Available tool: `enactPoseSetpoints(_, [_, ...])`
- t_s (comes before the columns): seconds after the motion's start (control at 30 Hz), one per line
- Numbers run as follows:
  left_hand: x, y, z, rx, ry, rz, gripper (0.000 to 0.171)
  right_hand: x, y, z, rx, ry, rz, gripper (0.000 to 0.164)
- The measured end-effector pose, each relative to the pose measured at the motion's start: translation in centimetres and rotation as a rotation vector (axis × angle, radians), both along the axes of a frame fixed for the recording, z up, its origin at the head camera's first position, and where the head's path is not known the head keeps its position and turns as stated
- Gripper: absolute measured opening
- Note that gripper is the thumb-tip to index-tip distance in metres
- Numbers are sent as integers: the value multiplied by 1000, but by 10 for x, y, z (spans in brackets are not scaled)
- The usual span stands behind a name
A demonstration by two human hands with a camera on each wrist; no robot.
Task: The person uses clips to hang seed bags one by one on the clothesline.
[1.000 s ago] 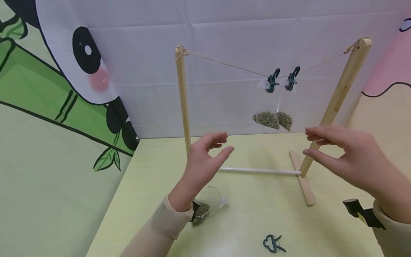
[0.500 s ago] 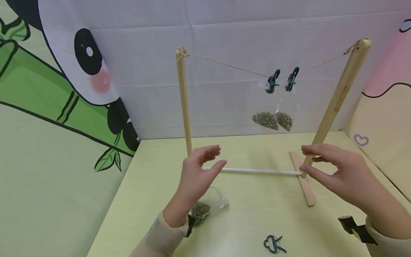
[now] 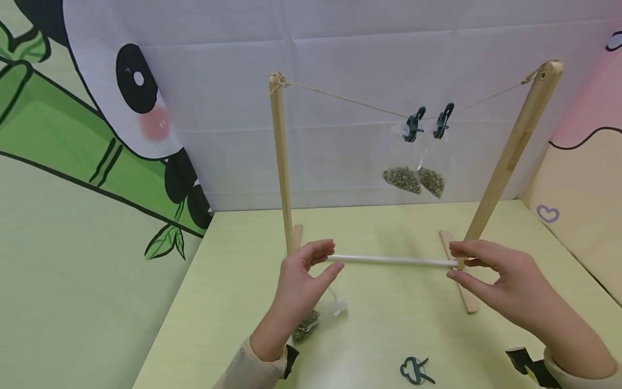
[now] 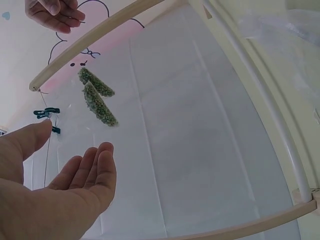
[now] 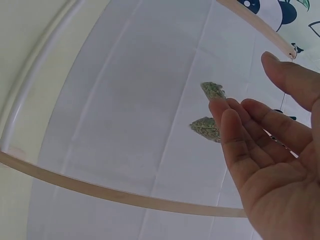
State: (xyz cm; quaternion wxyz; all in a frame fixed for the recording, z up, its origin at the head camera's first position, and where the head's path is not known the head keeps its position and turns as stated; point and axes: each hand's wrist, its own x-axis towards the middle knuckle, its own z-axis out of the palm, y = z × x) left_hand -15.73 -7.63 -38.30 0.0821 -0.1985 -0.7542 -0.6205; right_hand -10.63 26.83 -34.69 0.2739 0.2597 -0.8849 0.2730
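Observation:
My left hand (image 3: 303, 292) hovers near the left end of the white rod (image 3: 389, 261), thumb and fingers apart with nothing between them. Over the rod's right end, by the foot of the right wooden post (image 3: 510, 156), my right hand (image 3: 505, 286) is also empty, its fingers loosely bent. Behind the hands, a string (image 3: 340, 97) sags between the two posts. Two dark green spring clips, a left clip (image 3: 414, 125) and a right clip (image 3: 443, 121), hang two clear bags of greenish grains (image 3: 402, 179) from it. In the right wrist view the fingers partly cover those bags (image 5: 206, 129).
Another clear bag of grains (image 3: 307, 324) lies on the table, partly behind my left wrist. A loose green clip (image 3: 415, 370) rests at the front. The left post (image 3: 281, 162) stands before a pale cloth backdrop (image 3: 340, 173).
Both hands have come down from in front of the frame toward the white rod, the right one also shifting slightly left. The hanging bags and the loose clip stay put.

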Motion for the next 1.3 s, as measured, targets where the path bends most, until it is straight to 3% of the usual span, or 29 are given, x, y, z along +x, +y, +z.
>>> enactPoseSetpoints(0.3, [2, 3, -9, -8, 8, -13, 36, 4, -5, -20, -41, -81, 72, 58])
enactPoseSetpoints(0.6, [11, 8, -21, -55, -42, -19, 36, 5, -9, -49, -15, -110, 125, 58])
enactPoseSetpoints(0.9, [13, 11, -32, -53, -32, -45, 36, 10, -15, -76, 11, -196, 171, 51])
enactPoseSetpoints(1.07, [16, 13, -37, -63, -64, -42, 37, 14, -14, -86, 79, -377, 163, 43])
enactPoseSetpoints(1.17, [18, 15, -38, -71, -93, -45, 38, 16, -13, -91, 112, -522, 166, 43])
enactPoseSetpoints(1.3, [20, 18, -39, -93, -123, -59, 40, 19, -14, -99, 116, -640, 204, 46])
